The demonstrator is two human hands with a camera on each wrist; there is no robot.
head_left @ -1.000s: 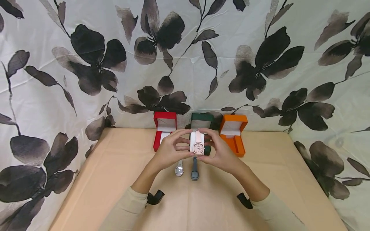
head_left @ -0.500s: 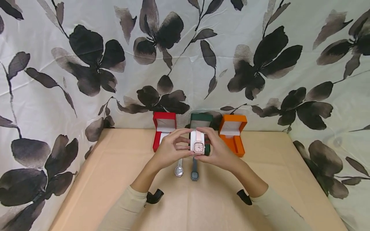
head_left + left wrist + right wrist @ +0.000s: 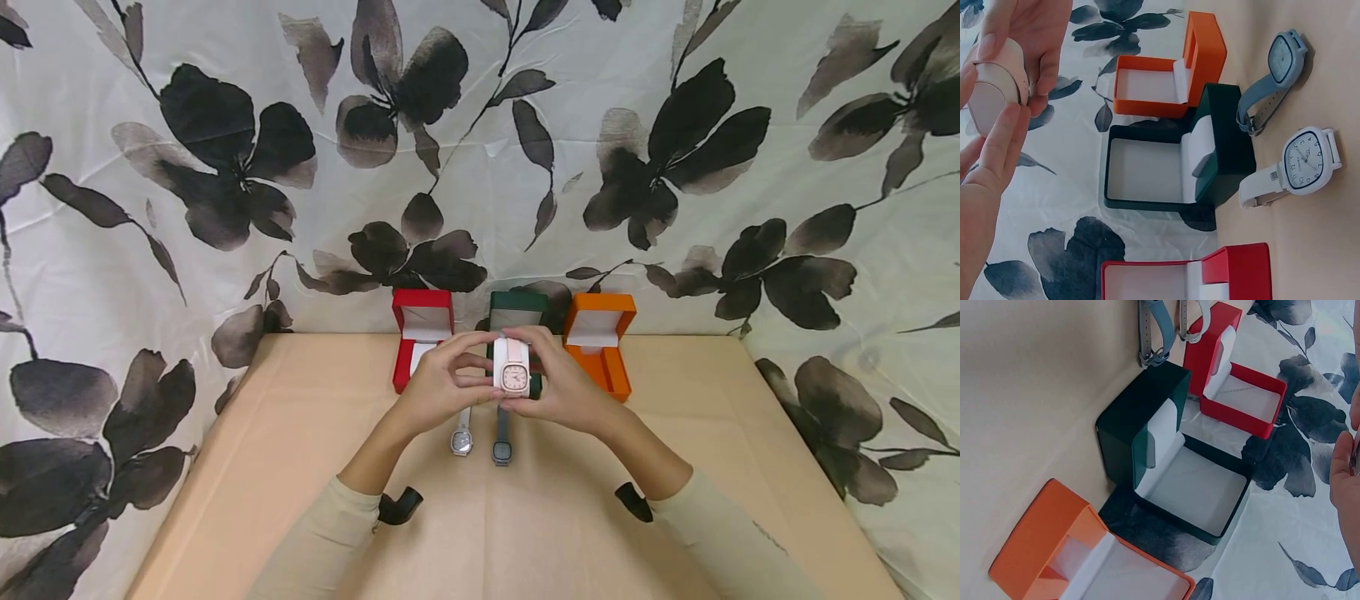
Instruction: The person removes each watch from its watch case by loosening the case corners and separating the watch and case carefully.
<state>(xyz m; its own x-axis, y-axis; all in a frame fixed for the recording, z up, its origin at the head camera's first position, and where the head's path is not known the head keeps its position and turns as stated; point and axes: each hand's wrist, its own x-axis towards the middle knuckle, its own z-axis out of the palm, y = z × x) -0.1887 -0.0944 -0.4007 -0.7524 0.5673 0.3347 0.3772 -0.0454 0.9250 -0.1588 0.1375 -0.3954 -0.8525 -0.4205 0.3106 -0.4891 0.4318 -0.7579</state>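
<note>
A pink-strapped watch [image 3: 515, 377], wrapped round a white watch cushion [image 3: 500, 360], is held up in front of the green box with its dial toward the head camera. My left hand [image 3: 438, 387] pinches the cushion from the left, thumb low and fingers along the side and top. From the right, my right hand [image 3: 562, 383] grips it likewise. In the left wrist view, the cushion [image 3: 999, 81] shows its pale side between both hands. Only part of a hand [image 3: 1346, 469] appears at the right edge of the right wrist view.
Behind the hands stand an open red box [image 3: 401, 367] with a white cushion inside, an open green box [image 3: 519, 304] and an open orange box [image 3: 618, 375]. A white watch [image 3: 462, 442] and a grey-blue watch [image 3: 502, 450] lie on the table [image 3: 300, 433]. Floral cloth hangs behind.
The head view shifts slightly, moving the scene a little left. Both hands keep their hold on the cushion with the pink watch, nearly still.
</note>
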